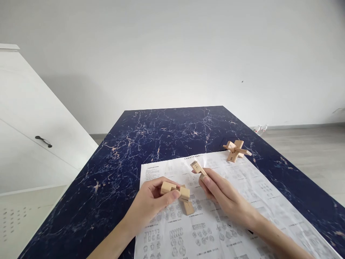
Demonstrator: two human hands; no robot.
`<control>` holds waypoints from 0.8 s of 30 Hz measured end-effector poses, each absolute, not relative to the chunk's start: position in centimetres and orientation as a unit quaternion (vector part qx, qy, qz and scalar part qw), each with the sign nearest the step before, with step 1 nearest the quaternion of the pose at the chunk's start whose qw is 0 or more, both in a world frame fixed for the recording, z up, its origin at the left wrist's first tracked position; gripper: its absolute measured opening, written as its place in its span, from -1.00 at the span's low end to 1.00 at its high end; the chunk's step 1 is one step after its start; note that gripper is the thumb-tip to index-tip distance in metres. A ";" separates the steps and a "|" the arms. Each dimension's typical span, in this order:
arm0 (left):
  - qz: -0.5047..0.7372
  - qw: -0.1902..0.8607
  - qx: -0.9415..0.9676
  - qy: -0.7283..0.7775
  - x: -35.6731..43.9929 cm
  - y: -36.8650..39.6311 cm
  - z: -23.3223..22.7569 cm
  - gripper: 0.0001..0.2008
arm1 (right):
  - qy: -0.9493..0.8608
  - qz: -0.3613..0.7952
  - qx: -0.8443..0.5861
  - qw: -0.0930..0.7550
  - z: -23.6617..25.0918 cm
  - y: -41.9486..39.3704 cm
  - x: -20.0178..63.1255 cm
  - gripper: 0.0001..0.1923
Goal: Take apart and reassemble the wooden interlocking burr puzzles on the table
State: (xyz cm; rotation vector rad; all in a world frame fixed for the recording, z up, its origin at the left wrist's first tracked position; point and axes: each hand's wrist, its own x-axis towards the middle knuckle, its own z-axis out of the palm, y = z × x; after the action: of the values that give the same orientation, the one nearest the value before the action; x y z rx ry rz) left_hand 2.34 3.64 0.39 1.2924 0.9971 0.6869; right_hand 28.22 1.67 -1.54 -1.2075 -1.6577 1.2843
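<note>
Over the printed instruction sheet (172, 248), my left hand (153, 199) is closed around some notched wooden puzzle pieces (168, 187). One of these pieces points down toward the paper, and the fingers partly hide how they fit together. To the right, my right hand (219, 187) pinches a single notched wooden puzzle piece (198, 169) between thumb and fingers. Dark handwritten marks show on its upper end. The two hands are apart, and their pieces do not touch.
An assembled wooden cross-shaped puzzle (235, 151) with a number on it rests at the sheet's far right edge. The dark blue marble-patterned table (164, 133) reaches toward a pale wall. A white cabinet (35, 118) with a black handle stands at the left.
</note>
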 end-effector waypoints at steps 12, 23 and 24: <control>0.391 0.777 0.391 0.301 3.1 2.9 0.9 -0.66 | -0.678 0.452 -0.472 0.336 -1.4 1.6 28.1 -0.54; 0.288 0.735 0.479 0.384 3.1 2.5 0.5 -0.22 | -0.683 0.454 -0.457 0.344 -2.1 1.6 28.0 -0.69; 0.277 0.733 0.486 0.387 3.2 2.4 0.4 -0.17 | -0.679 0.462 -0.455 0.345 -2.2 1.6 28.0 -0.69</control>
State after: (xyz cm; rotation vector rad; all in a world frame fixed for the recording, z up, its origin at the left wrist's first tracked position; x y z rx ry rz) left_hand 3.18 2.37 0.41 1.0695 0.8505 0.6098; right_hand 28.02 1.59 -2.18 -1.1815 -1.7633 1.1997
